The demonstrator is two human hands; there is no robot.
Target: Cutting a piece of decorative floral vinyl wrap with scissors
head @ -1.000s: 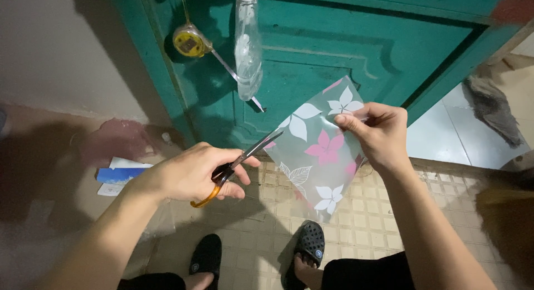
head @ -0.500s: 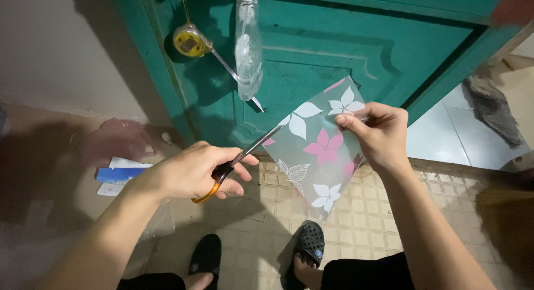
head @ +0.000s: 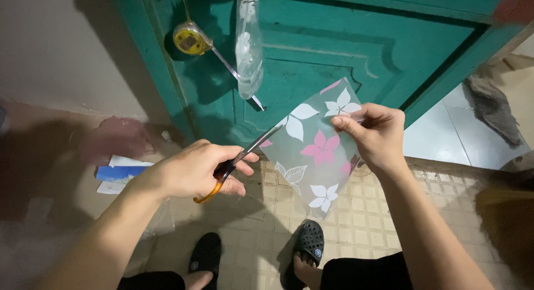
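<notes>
My left hand (head: 192, 170) grips a pair of scissors (head: 239, 159) with orange handles, the blades pointing up and right to the left edge of a translucent grey sheet (head: 314, 151) printed with white and pink flowers. My right hand (head: 372, 134) pinches that sheet by its upper right side and holds it up in front of a green door (head: 356, 51). The blade tips touch the sheet's edge.
A yellow tape measure (head: 189, 38) and a clear plastic spray bottle (head: 248, 45) hang on the door. A blue and white packet (head: 117, 172) lies on the floor at left. My feet in black sandals (head: 306, 251) stand on tiled floor; a grey rag (head: 492, 109) lies right.
The scissors' blades have closed a little along the sheet's left edge. Both hands stay almost where they were.
</notes>
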